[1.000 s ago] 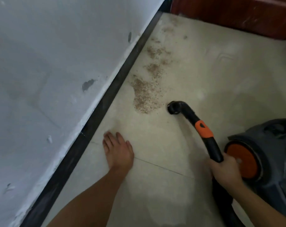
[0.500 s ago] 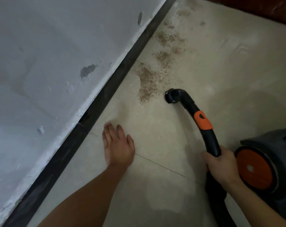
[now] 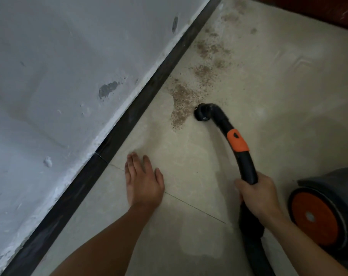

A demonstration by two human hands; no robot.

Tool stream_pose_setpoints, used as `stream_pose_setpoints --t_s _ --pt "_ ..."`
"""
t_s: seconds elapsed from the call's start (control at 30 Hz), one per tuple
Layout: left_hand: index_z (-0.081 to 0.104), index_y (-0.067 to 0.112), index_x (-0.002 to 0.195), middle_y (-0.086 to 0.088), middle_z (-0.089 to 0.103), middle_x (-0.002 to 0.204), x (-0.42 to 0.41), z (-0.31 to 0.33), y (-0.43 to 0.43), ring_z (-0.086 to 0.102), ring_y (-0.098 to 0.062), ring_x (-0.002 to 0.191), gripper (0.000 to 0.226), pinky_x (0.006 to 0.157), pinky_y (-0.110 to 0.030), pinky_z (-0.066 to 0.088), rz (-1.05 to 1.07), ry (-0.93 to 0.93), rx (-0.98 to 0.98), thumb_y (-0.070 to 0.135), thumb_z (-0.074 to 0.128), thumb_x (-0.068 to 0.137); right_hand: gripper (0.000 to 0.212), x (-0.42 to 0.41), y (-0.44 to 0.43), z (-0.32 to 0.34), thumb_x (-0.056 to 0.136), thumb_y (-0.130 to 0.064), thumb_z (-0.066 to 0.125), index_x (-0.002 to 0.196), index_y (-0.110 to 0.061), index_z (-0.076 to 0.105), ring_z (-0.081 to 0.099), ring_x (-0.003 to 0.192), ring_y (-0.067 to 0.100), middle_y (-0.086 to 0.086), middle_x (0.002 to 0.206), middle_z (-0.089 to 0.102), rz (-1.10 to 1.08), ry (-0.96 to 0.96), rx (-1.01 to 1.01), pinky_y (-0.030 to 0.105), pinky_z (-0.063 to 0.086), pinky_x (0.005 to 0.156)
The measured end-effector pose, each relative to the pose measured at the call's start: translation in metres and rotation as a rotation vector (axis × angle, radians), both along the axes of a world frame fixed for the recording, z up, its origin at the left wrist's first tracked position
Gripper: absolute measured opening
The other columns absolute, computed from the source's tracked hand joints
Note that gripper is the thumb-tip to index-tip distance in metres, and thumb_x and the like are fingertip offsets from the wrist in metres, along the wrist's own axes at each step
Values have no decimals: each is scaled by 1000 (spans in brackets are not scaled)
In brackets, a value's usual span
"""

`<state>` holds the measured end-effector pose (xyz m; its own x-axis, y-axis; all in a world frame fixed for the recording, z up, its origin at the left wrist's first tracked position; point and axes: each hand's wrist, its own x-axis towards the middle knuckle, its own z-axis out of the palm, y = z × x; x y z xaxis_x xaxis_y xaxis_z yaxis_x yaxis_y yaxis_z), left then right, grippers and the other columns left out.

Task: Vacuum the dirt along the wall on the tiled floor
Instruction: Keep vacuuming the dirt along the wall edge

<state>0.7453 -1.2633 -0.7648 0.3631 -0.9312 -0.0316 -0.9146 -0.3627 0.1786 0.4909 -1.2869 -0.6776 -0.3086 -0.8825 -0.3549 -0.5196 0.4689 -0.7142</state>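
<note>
Brown dirt [image 3: 182, 101] lies in patches on the beige tiled floor [image 3: 278, 92], running along the dark baseboard [image 3: 137, 108] of the grey-white wall [image 3: 59, 66]. A black vacuum hose handle [image 3: 247, 166] with an orange collar curves down to its round nozzle [image 3: 201, 112], which touches the floor at the right edge of the nearest dirt patch. My right hand [image 3: 258, 194] grips the handle below the collar. My left hand [image 3: 143, 181] rests flat on the tile, fingers spread, holding nothing.
The grey vacuum body [image 3: 328, 214] with an orange wheel sits at the lower right, close to my right arm. A dark red wooden edge [image 3: 328, 8] borders the floor at the top right. More dirt patches [image 3: 211, 49] continue farther along the wall.
The nearest dirt patch has shrunk on its right side as the nozzle moved into its edge. My left hand stays flat on the tile. The view has shifted slightly.
</note>
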Motion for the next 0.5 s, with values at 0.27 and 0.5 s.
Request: stream_pose_setpoints --t_s 0.27,0.5 --pt "41 0 141 -31 27 151 0 1 -1 23 -43 142 62 118 -50 19 -3 7 24 39 26 96 19 14 28 -2 77 -3 70 67 -6 55 45 45 17 8 54 53 88 40 15 28 37 44" --pt "44 0 139 -32 31 149 0 1 -1 28 -43 140 63 117 -51 24 3 6 11 39 25 94 21 32 25 0 78 -5 70 67 -8 52 44 41 14 6 53 51 100 20 33 24 37 38"
